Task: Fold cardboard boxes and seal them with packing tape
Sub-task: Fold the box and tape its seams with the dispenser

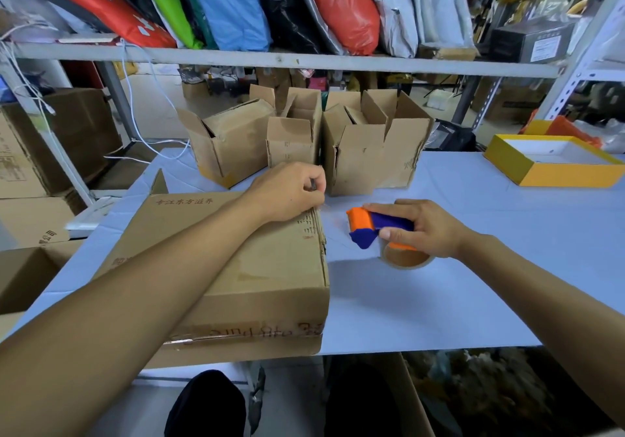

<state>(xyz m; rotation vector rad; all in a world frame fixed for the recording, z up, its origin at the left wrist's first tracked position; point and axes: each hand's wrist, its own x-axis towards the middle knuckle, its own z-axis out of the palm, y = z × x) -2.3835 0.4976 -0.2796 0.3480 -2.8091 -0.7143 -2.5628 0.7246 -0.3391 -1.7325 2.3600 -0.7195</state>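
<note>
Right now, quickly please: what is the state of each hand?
Left hand: fingers curled at the far right corner of the big cardboard box, pinching something too small to identify.
Right hand: grips the tape dispenser on the table.

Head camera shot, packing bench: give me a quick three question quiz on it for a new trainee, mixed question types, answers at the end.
1. True or false: the right hand holds the tape dispenser.
2. The left hand rests on which corner of the big cardboard box? A near left, B far right, C near right.
3. Fill in: the yellow box sits at the table's far ____ side.

Key: 1 true; 2 B; 3 right.
</note>
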